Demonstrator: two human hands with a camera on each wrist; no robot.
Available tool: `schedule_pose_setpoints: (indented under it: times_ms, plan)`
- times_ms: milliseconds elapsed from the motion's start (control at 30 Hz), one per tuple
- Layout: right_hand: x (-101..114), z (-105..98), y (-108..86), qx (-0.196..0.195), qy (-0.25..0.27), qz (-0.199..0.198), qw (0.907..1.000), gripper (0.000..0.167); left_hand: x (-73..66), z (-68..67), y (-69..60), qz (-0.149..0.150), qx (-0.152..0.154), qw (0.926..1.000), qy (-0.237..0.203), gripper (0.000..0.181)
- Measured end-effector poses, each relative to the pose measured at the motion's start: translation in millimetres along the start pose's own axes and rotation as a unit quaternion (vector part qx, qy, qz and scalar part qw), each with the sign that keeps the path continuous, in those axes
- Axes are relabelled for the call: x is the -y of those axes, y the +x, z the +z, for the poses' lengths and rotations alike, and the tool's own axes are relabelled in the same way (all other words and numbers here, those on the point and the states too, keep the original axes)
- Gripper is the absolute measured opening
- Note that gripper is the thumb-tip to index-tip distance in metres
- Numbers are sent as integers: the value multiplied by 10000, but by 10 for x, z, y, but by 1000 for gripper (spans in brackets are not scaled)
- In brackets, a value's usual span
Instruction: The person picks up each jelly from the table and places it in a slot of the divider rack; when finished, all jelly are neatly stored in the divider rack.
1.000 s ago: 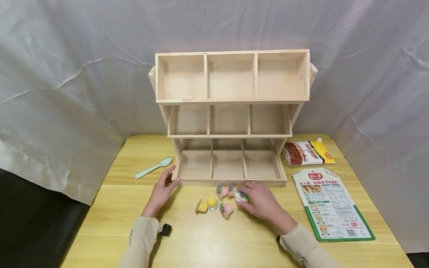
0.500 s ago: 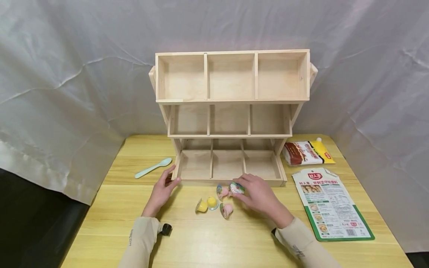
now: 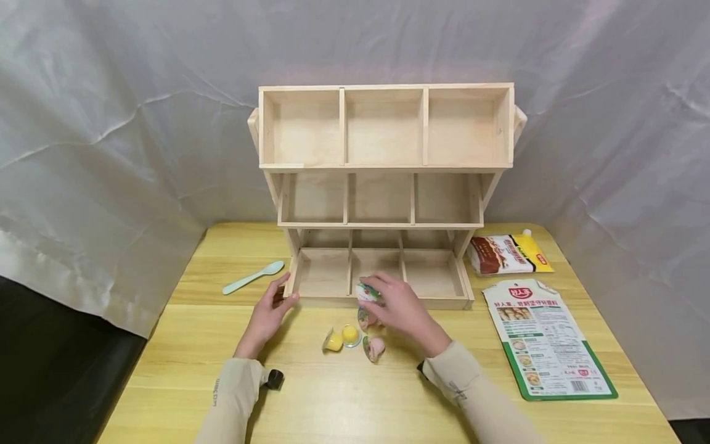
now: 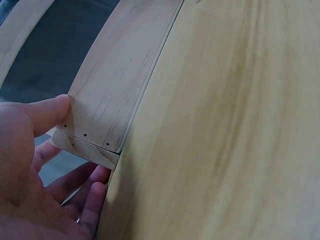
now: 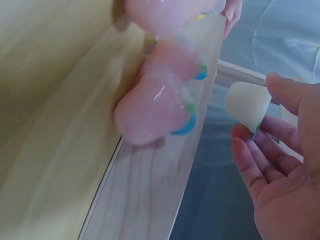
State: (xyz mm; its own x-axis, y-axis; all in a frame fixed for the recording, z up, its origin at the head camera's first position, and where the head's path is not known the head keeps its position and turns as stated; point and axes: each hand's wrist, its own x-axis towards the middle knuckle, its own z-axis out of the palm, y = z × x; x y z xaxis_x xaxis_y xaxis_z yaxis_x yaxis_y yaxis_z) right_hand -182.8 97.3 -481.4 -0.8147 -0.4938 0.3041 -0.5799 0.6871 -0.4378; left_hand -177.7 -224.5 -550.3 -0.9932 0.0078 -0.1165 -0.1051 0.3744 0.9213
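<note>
My right hand (image 3: 400, 308) pinches a white jelly cup (image 5: 246, 102) between thumb and fingers, at the front board of the wooden rack's middle bottom compartment. In the right wrist view, pink jelly cups (image 5: 155, 107) lie beside that board, slightly blurred. The head view shows one pink jelly cup (image 3: 375, 349) apart from the rest; others are partly hidden under my right hand. Two yellow jelly cups (image 3: 333, 341) lie just left of them. My left hand (image 3: 267, 322) holds the lower left front corner of the wooden rack (image 4: 107, 85), its thumb on the board's edge.
The rack has three tiers of three compartments. A pale green spoon (image 3: 254, 277) lies on the table (image 3: 333, 401) at its left. To the right lie a red, white and yellow spouted pouch (image 3: 509, 253) and a flat white-and-green package (image 3: 549, 339).
My right hand has lifted the white jelly cup and carried it left and away from me to the rack's front board. My left hand has stayed at the corner.
</note>
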Motion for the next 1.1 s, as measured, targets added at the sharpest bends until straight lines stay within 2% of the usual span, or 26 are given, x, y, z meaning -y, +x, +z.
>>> schedule_pose_setpoints:
  times_ms: [200,700,933,1100]
  plan:
    - [69,91,212,81,401,264,9988,48,-11,4,-14,3,1,10000,70,65]
    - [133,355,749,83,520,92,9986,46,-5,9,1,41,-102,9999,-7,65]
    - [142,448,933,203,486,386,9979,47,-15,59,5,-4,4,10000,-17,65]
    - [176,523,1086,223,507,437,9975,47,-17,9,6,-12,-83,10000,49,64]
